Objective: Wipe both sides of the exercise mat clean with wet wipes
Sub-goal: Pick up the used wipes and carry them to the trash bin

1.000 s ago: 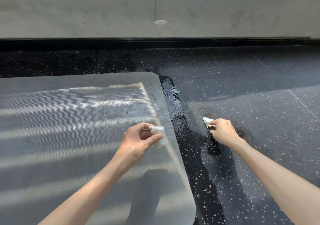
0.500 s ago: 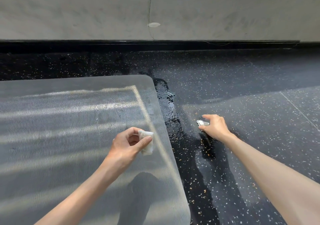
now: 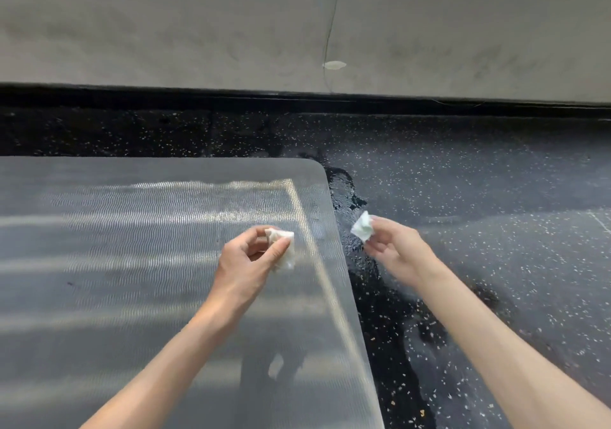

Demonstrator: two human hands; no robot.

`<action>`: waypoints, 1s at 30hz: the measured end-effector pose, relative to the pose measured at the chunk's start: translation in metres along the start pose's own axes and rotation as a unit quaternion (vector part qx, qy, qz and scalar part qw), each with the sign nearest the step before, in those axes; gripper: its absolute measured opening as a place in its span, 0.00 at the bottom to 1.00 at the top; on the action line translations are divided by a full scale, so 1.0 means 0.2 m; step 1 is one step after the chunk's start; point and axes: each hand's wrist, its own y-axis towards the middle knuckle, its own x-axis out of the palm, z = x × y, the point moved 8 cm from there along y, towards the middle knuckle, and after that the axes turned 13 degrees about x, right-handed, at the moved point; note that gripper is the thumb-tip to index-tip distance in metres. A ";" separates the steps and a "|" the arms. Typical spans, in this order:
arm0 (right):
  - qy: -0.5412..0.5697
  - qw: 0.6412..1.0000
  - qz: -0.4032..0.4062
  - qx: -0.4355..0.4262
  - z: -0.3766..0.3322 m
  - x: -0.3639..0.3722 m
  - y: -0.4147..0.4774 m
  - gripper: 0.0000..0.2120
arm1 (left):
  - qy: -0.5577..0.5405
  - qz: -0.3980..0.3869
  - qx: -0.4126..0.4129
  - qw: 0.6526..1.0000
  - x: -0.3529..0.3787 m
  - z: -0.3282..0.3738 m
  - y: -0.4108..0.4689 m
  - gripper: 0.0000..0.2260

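- Left hand [image 3: 246,261] – fingers pinching a crumpled wipe [image 3: 282,247] above the mat [image 3: 132,263].
- Right hand [image 3: 395,250] – fingertips pinching a second wipe [image 3: 362,227] over the wet floor [image 3: 496,180].

Wall: a grey concrete wall [image 3: 198,32] is running across the top, a thin dark line [image 3: 331,25] descending it.
Skirting: a black strip [image 3: 231,96] is edging its foot.
Floor: black rubber flooring with pale flecks [image 3: 496,171] is glistening around a wet patch [image 3: 344,194].
Light: daylight is brightening its right side.
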 end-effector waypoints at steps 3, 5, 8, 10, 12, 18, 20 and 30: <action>0.082 0.987 -0.132 0.040 -0.07 0.39 -0.15 0.10 | -0.015 0.043 0.015 0.999 -0.13 0.22 0.16 0.06; 0.118 0.973 -0.190 0.063 -0.17 0.61 -0.31 0.10 | -0.020 0.070 0.029 0.997 -0.24 0.45 0.23 0.07; 0.112 0.959 -0.250 0.076 -0.34 0.90 -0.58 0.12 | -0.019 0.102 0.025 0.994 -0.39 0.81 0.26 0.09; 0.082 0.954 -0.280 0.072 -0.48 1.07 -0.80 0.15 | -0.019 0.121 0.017 0.992 -0.49 1.07 0.25 0.10; 0.055 0.953 -0.292 0.065 -0.61 1.23 -1.01 0.19 | -0.011 0.140 0.015 0.990 -0.57 1.35 0.23 0.09; -0.015 0.932 -0.357 0.051 -1.07 1.64 -1.69 0.18 | -0.006 0.188 0.039 0.981 -0.81 2.22 0.16 0.15; -0.046 0.923 -0.379 0.047 -1.23 1.77 -1.92 0.20 | -0.011 0.206 0.046 0.977 -0.90 2.49 0.16 0.15; -0.079 0.895 -0.429 0.094 -1.55 2.22 -2.87 0.15 | -0.038 0.295 0.033 0.954 -1.22 3.48 -0.11 0.16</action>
